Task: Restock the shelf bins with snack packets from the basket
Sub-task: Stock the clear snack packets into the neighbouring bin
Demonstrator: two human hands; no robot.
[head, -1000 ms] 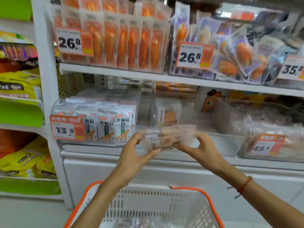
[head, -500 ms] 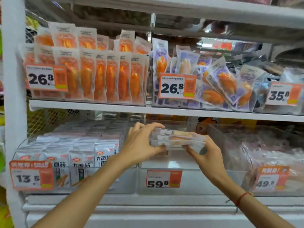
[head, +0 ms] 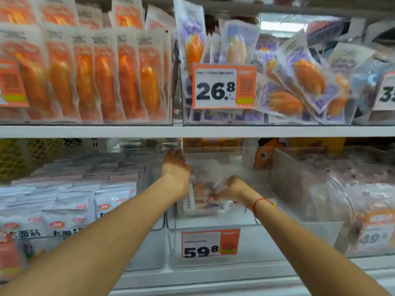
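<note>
I see the snack packets [head: 201,195] inside the clear middle bin [head: 213,223] on the lower shelf, low in the bin and blurred. I cannot count them; they read as one small clump with white and brown print.

The left hand [head: 174,167] sits at the bin's left side, above and left of the packets, fingers reaching toward the back. Its grip on the packets is hidden behind the wrist, so I cannot tell whether it holds anything. The right hand [head: 234,189] is just right of the packets, fingers curled at their right edge; I read this grip as pinching the clump. A red string bracelet [head: 259,202] circles the right wrist.

One price tag [head: 210,243] marked 59.8 hangs on the bin's front wall. The bin's floor in front of the packets is bare.

To the left, a bin of white packets [head: 70,201] stands just beside the middle bin, filled in rows. To the right, a tilted clear bin [head: 316,189] holds pale packets.

The upper shelf edge [head: 196,131] runs just above the left hand. On it stand orange packets [head: 85,75] in one upright row and purple packets [head: 299,82] in a loose heap, with one tag [head: 223,85] marked 26.8.
</note>
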